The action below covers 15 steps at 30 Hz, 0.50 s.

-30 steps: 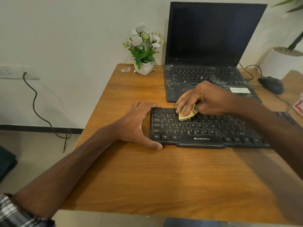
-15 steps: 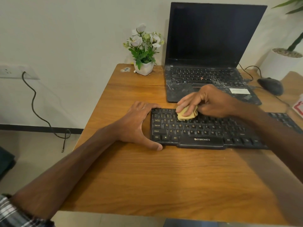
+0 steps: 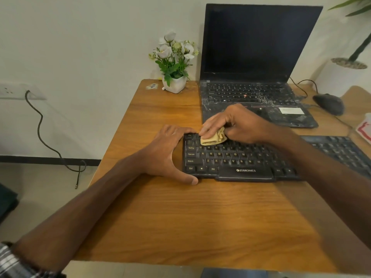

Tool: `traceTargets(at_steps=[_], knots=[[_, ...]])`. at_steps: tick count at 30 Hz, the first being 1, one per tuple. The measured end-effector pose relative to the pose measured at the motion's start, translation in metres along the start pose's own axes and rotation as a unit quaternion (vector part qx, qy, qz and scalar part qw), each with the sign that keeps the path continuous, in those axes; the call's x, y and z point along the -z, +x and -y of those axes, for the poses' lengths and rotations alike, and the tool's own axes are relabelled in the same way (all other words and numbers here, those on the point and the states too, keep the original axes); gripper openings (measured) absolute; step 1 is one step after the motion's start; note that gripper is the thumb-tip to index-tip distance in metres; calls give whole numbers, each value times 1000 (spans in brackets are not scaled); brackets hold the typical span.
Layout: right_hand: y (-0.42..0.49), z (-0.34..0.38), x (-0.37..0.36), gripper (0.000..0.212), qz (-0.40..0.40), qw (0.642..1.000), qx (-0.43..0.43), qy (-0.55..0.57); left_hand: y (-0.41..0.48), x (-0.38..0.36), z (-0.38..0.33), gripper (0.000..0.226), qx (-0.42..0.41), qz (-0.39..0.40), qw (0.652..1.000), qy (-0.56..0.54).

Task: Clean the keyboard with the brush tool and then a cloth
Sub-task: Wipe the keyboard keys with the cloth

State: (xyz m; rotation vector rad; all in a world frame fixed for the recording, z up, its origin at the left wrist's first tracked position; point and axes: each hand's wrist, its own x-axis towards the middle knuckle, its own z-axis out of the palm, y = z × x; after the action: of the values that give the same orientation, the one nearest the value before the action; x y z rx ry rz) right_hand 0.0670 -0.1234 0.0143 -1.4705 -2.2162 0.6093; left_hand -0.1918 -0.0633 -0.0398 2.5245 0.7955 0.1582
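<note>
Keyboard (image 3: 241,157) before laptop (image 3: 251,93); mouse (image 3: 329,103) seemingly right of laptop

You face a pale wall (image 3: 90,37); wooden desk (image 3: 180,217) against it, wall socket (image 3: 12,90) with dangling cable (image 3: 43,141), light tiled floor (image 3: 40,197)

The right hand (image 3: 230,125) has slid the folded cloth (image 3: 213,137) leftward along the top rows of the keyboard (image 3: 241,157). A second ago the cloth sat a few keys in from the left end; now it lies near the upper left corner, close to the fingertips of the left hand (image 3: 166,151). The right hand's fingers now reach almost to the keyboard's left edge, and more of the middle keys are uncovered.
</note>
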Motion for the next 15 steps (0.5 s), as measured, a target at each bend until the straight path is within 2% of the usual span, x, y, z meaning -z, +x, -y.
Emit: traceTargets(at_steps=[7,11,15], knots=[[-29,-10,29,47,7,998,-52,-20,1,0,0,135,2,3,1000,-10],[-20,-2,33,36,30,996,-45,-70,-1,0,-1,135,3,2,1000,-9],[-2,12,16,27,-29,999,-22,-23,-1,0,-1,135,0,-3,1000,0]])
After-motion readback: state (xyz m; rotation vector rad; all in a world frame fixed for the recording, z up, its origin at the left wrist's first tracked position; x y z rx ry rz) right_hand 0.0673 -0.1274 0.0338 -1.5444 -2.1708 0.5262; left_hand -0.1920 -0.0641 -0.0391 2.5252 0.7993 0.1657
